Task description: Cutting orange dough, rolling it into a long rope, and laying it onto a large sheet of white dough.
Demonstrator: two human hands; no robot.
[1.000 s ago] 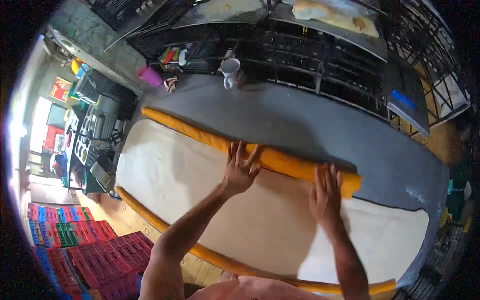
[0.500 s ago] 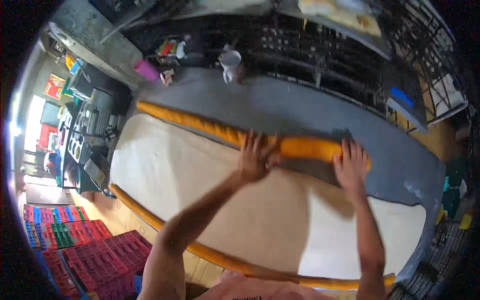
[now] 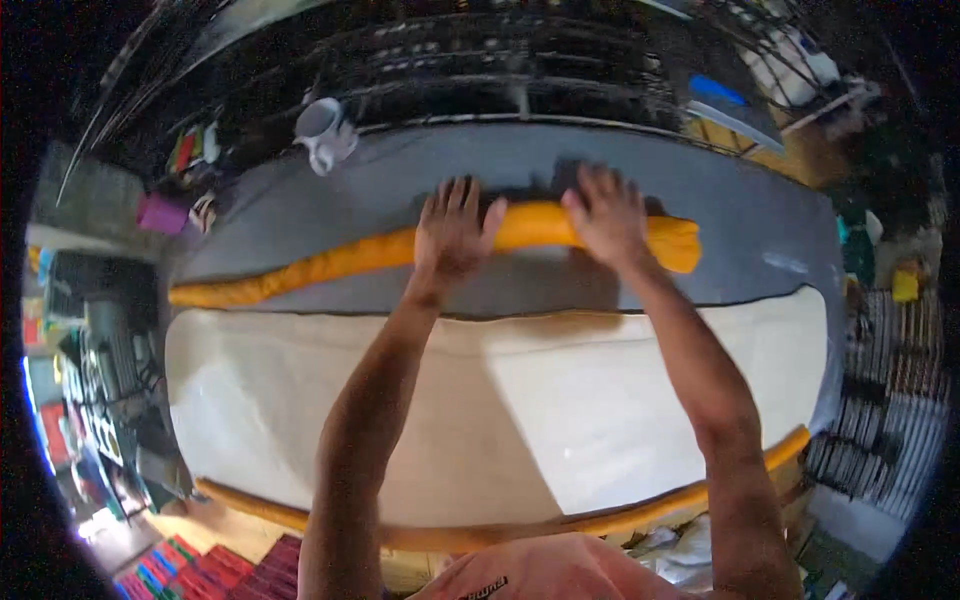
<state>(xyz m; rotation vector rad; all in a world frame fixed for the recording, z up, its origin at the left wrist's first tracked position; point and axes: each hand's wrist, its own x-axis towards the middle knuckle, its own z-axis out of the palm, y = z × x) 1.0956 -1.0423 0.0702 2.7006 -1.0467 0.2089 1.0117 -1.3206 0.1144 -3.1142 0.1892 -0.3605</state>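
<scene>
A long orange-yellow roll [image 3: 540,226], soft-looking like dough, lies across the far part of the grey table [image 3: 735,265]. My left hand [image 3: 455,240] rests flat on its middle, fingers stretched forward and thumb out to the right. Further right, my right hand [image 3: 610,220] lies over the thicker end with its fingers spread. Neither hand is wrapped round the roll. Between the roll and my body spreads a wide, pale, dough-like sheet [image 3: 290,375], partly in shadow. Along its near side runs a second, thinner orange strip [image 3: 640,514], partly hidden by my arms and shirt.
A white pitcher [image 3: 320,122] and a pink cup [image 3: 160,214] stand by the table's far left edge. Red crates [image 3: 222,570] are low at the left. Stacked trays [image 3: 885,410] stand on the right. Dark shelving [image 3: 450,65] lies beyond the table.
The roll has been pushed away from me, leaving grey table between it and the sheet. Both hands have moved forward with it. My view has turned and shifted.
</scene>
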